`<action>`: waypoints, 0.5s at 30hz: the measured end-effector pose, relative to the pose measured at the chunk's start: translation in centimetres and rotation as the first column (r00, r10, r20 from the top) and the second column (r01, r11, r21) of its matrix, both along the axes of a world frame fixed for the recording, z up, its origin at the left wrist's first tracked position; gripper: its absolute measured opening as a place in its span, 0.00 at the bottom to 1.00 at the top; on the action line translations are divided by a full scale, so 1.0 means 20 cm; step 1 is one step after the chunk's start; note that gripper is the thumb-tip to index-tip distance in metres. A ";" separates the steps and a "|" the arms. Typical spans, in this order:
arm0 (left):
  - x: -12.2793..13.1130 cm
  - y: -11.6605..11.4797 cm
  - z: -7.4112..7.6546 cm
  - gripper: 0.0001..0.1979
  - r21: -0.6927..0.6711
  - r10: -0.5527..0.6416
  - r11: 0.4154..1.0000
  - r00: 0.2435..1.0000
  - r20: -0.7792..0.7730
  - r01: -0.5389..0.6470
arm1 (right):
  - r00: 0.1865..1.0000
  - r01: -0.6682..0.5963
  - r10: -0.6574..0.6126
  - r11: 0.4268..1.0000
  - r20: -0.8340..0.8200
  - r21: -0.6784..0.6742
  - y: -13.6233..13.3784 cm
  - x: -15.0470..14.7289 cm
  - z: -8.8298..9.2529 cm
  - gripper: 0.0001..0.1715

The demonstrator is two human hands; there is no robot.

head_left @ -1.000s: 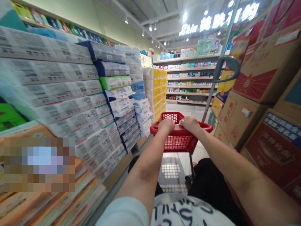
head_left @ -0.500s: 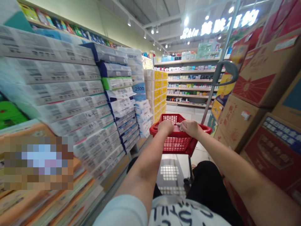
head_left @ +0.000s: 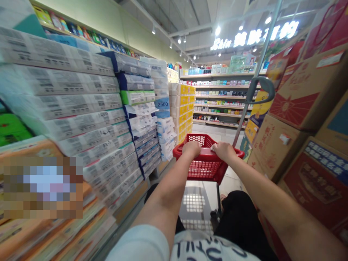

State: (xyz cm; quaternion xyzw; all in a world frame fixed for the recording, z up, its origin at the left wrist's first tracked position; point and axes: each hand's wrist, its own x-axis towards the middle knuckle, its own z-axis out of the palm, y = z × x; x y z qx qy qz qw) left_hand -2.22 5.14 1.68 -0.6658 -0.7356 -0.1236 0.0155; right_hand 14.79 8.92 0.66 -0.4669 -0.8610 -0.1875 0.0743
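Note:
In front of me in the head view is a red plastic shopping cart with a lattice basket. My left hand is closed around the left part of its handle. My right hand grips the same handle farther right, fingers curled over the bar. A short stretch of red handle shows between the two hands. The basket's floor is mostly hidden by the handle and my hands.
Tall stacks of wrapped tissue packs line the left, with yellow-and-white packs beyond. Cardboard boxes are piled on the right, close to a grey looped handle on a metal pole. Stocked shelves stand ahead.
My right hand's fingers, partly lifted before, are now curled over the cart handle. My left hand stays on the handle. The view has shifted slightly.

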 end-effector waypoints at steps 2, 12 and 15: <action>0.00 0.00 0.00 0.24 -0.003 0.004 1.000 1.000 0.005 -0.004 | 0.997 0.013 -0.011 1.000 0.082 -0.024 0.01 0.00 0.01 0.21; -0.01 0.00 0.00 0.23 -0.002 -0.007 1.000 1.000 -0.005 0.007 | 0.999 0.037 -0.037 0.999 0.023 0.021 -0.04 0.03 -0.01 0.22; -0.02 0.00 0.00 0.24 0.007 -0.008 1.000 1.000 -0.011 0.008 | 1.000 -0.002 0.002 0.999 -0.009 0.048 -0.06 0.04 -0.02 0.22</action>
